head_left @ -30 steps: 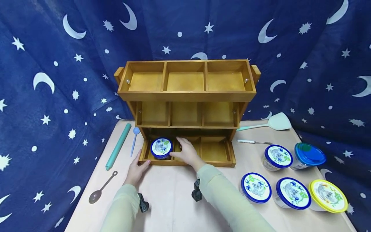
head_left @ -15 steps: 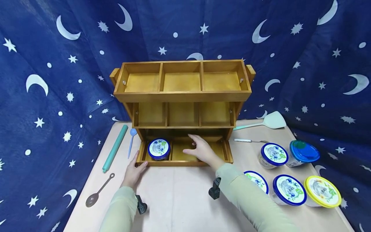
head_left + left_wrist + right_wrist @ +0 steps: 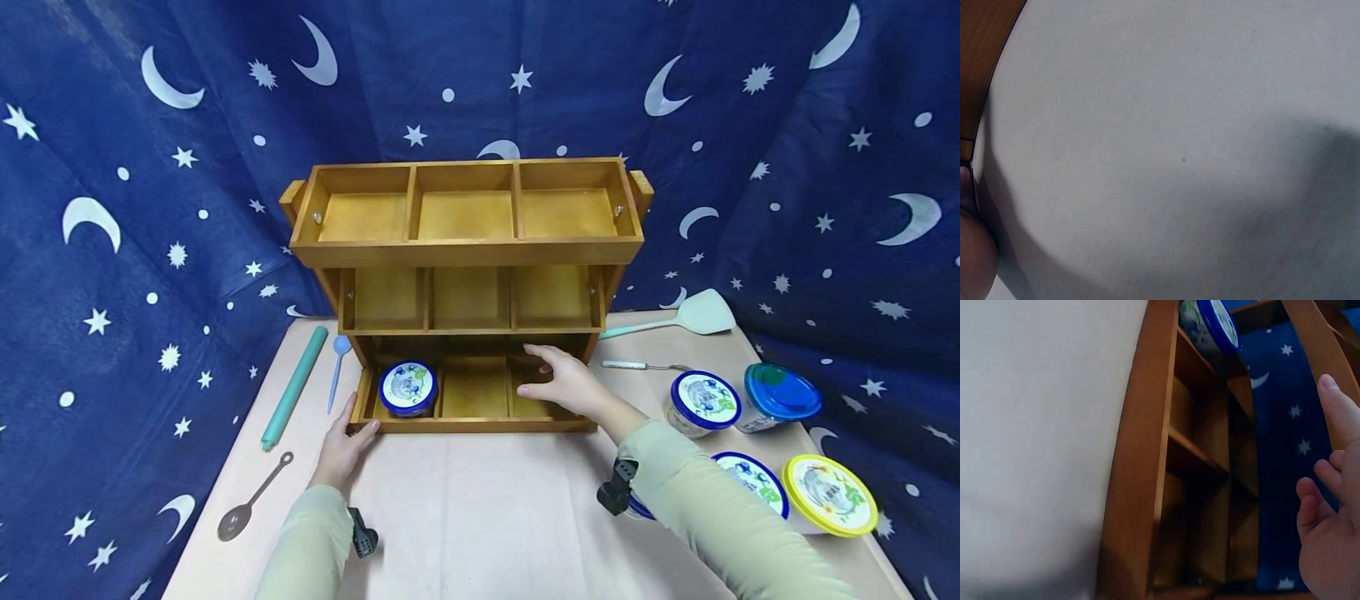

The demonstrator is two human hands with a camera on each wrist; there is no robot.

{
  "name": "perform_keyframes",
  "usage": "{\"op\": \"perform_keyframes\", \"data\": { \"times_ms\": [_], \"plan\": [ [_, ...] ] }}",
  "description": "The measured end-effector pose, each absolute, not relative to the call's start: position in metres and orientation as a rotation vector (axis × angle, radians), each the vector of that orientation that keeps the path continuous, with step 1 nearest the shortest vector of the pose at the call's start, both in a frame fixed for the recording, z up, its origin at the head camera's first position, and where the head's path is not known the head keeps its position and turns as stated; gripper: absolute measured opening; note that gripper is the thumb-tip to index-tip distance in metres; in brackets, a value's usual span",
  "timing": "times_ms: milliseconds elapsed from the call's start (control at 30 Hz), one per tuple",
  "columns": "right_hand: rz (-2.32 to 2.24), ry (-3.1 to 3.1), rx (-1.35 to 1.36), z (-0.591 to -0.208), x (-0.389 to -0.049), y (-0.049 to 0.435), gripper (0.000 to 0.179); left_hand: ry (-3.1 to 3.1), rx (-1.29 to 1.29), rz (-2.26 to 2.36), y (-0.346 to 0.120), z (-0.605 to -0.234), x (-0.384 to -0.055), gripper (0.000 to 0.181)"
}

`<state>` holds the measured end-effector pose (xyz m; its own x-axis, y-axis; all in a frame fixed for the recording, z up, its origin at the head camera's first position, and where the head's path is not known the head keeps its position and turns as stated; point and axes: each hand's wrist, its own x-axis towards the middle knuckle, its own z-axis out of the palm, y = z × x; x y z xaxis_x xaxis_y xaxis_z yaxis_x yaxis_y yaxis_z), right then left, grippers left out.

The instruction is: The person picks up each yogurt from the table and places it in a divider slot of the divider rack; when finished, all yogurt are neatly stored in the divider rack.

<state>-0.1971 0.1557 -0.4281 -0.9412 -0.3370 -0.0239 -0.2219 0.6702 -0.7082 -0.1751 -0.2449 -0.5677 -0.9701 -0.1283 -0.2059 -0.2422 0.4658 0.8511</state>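
Observation:
A three-tier wooden storage box [image 3: 465, 254] with divided trays stands at the middle back of the table. In the left compartment of its lowest tray sits a tub with a blue-rimmed lid [image 3: 408, 388], also visible in the right wrist view as a tub [image 3: 1210, 328]. My left hand [image 3: 341, 446] rests at the box's front left corner, fingers along the side and thumb by the front edge; the left wrist view catches only a sliver of it. Above the lowest tray's right compartment, my right hand [image 3: 566, 383] is spread and holds nothing.
At right stand several lidded tubs, including a yellow-lidded tub [image 3: 830, 496] and a blue-lidded tub [image 3: 782, 393]; the right forearm partly covers others. Behind them lie a turner [image 3: 705, 313] and a fork [image 3: 648, 366]. At left are a teal roll [image 3: 295, 387], a blue spoon [image 3: 338, 371] and a brown spoon [image 3: 247, 508].
My right hand has come away from the tub in the left compartment and moved right across the lowest tray. The tub stays put, and my left hand remains at the corner.

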Motion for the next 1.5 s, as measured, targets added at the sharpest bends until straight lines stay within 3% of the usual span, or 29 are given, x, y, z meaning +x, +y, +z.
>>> {"op": "perform_keyframes", "data": {
  "times_ms": [733,1500],
  "plan": [
    [-0.885,2.695,-0.378,-0.432,-0.175,0.245,0.085,2.582,-0.271,1.571,-0.244,-0.566,-0.175,0.082],
    [-0.716,2.579,-0.416,-0.445,-0.142,0.282,0.080,2.613,-0.279,1.531,-0.247,-0.568,-0.172,0.082]
  ]
}}
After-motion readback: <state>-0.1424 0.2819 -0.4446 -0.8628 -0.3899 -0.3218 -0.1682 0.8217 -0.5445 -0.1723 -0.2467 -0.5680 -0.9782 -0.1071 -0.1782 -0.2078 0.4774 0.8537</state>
